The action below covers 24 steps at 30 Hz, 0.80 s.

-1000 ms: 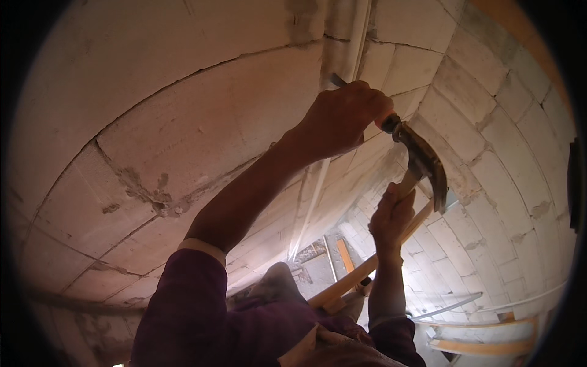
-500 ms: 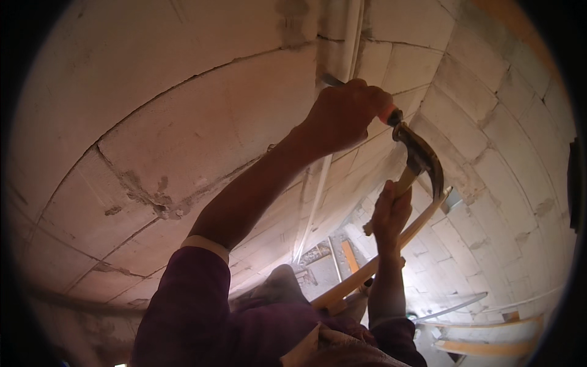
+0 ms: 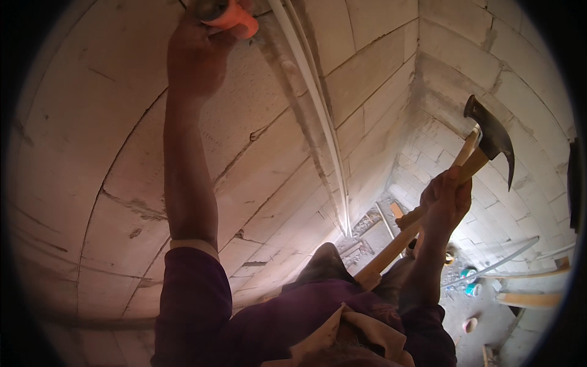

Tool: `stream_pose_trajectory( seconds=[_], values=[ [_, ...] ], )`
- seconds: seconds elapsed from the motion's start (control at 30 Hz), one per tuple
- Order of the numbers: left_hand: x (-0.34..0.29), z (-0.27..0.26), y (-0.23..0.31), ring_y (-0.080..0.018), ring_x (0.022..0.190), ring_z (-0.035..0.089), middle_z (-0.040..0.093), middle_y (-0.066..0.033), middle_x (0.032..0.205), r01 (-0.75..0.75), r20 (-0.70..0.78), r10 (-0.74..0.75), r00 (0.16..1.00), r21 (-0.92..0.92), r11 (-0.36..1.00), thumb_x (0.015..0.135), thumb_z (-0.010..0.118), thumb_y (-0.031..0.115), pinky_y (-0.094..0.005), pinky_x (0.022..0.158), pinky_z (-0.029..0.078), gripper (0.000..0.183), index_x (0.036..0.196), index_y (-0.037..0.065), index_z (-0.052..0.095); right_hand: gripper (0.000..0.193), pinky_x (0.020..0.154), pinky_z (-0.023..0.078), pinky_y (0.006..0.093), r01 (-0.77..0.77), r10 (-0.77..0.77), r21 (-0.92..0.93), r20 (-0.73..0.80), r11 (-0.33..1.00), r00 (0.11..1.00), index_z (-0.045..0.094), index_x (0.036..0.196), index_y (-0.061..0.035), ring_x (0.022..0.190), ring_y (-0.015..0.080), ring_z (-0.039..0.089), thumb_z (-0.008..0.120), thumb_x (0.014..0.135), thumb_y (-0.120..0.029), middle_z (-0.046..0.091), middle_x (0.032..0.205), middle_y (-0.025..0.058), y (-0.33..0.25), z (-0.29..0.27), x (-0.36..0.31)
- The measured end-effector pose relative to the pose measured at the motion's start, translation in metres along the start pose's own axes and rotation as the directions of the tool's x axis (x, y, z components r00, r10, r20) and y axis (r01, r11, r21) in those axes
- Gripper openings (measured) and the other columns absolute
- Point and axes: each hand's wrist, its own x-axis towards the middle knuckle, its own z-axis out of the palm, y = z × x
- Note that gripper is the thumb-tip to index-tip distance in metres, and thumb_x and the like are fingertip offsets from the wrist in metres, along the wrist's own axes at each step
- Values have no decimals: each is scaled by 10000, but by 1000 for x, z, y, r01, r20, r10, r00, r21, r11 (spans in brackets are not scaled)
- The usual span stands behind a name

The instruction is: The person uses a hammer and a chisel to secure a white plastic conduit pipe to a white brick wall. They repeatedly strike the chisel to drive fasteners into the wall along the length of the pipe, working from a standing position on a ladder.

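Note:
High at the upper left, my left hand (image 3: 199, 64) is closed around a chisel with an orange handle (image 3: 235, 21); its dark butt end faces me, and the blade is hidden behind the hand. The fist is up close to the block wall (image 3: 244, 159). Over on the right, my right hand (image 3: 449, 196) grips the wooden handle of a claw hammer (image 3: 492, 134) partway along. The hammer's dark head points up, with its claw curving down to the right. Hammer and chisel are well apart.
White pipes (image 3: 327, 116) run down a groove in the wall. A long wooden pole (image 3: 391, 251) slants up behind my right hand. Lower right, on the floor, stand teal-and-white cans (image 3: 469, 281) near a grey strip (image 3: 501, 264) and an orange-brown board (image 3: 529, 300).
My left hand has moved up and left with the chisel. My right hand has drawn the hammer away to the right, off the chisel's end. The view has shifted too.

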Motion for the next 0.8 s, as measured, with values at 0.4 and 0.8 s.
stream_pose_trajectory(
  seconds=[0.4,0.8],
  values=[
    [14,34,-22,-202,1077,658,691,-103,1121,-40,145,-12,989,345,938,920,668,53,-340,962,518,300,1207,26,586,194,420,281,197,-144,149,-60,84,988,985,507,958,-104,479,15,346,551,1041,-273,406,620,-75,11,-4,-6],
    [53,21,-13,-178,1002,668,670,-82,1115,85,222,-107,969,107,991,872,754,115,-325,912,545,430,1242,5,564,229,406,280,202,-169,177,-80,102,982,979,491,947,-82,454,18,344,552,1043,-281,380,588,-74,9,-6,-9]
  ],
)
